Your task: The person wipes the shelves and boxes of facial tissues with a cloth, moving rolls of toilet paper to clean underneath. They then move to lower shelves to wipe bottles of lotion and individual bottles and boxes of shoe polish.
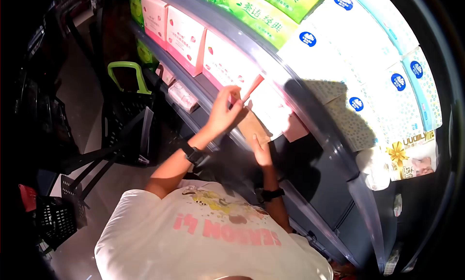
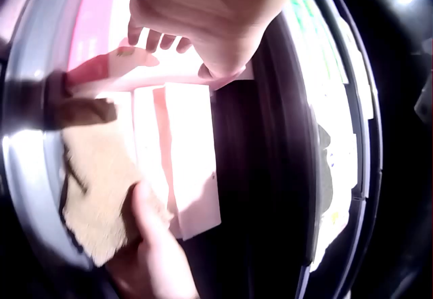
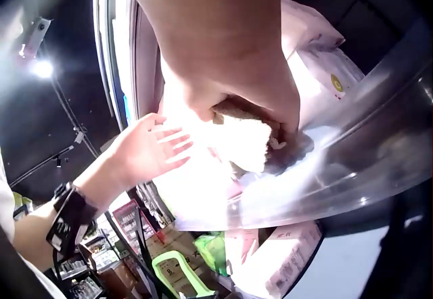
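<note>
Cloth (image 2: pixel 101 184) is gripped in right hand (image 1: pixel 261 153) near front edge of shelf (image 2: pixel 32 184), long axis toward left hand (image 1: pixel 224 114), fingers relaxed, empty.

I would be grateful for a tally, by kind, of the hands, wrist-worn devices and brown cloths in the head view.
Hands: 2 (left hand, right hand)
Wrist-worn devices: 2 (left device, right device)
Brown cloth: 1
Total: 5
</note>
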A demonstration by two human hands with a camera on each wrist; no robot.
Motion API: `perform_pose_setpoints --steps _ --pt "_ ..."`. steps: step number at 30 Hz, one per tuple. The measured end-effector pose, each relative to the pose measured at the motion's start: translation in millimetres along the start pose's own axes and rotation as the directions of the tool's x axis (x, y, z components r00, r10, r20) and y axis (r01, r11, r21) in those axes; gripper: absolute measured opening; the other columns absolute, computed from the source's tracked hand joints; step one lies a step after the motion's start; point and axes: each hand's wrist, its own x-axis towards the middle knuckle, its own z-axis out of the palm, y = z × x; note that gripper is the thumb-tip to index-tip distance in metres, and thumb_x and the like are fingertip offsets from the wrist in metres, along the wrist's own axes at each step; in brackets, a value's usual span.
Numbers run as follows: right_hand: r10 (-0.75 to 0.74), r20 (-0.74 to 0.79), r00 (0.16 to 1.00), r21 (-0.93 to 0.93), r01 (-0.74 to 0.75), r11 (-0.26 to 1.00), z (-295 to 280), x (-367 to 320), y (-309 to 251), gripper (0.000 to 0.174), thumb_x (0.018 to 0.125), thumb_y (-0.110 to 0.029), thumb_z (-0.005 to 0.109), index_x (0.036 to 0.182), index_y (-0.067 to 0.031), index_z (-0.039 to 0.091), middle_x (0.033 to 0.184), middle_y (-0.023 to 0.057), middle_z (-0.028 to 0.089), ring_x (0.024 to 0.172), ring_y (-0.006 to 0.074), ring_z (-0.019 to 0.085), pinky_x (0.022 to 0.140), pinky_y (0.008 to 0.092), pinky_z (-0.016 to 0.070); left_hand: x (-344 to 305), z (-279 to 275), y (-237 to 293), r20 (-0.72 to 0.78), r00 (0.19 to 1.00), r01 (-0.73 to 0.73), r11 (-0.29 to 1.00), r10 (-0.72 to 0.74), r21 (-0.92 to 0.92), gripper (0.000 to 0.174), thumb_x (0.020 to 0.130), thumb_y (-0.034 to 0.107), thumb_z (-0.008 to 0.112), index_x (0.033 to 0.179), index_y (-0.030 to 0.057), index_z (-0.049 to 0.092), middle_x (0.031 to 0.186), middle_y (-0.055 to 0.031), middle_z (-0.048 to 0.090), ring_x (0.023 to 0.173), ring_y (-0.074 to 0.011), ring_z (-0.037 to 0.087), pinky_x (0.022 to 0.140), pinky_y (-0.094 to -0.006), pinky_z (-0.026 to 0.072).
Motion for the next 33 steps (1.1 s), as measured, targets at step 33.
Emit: perform_pose_setpoints --steps 33 --pt "0.454 -0.811 0.370 0.501 0.036 0.865 90 -218 -6 0.055 0.084 -0.043 0.053 0.117 0.0003 0.048 0.112 0.0065 0.052 0.097 0.0152 0.049 0.078 0.0295 0.0435 -54 70 89 0.725 0.334 -0.304 0.797 0.603 -0.522 0.026 0.074 0.006 0.057 0.099 0.0037 0.056 0.100 -0.0149 0.057 0.092 -0.0315 0.055 0.076 -0.0373 0.0454"
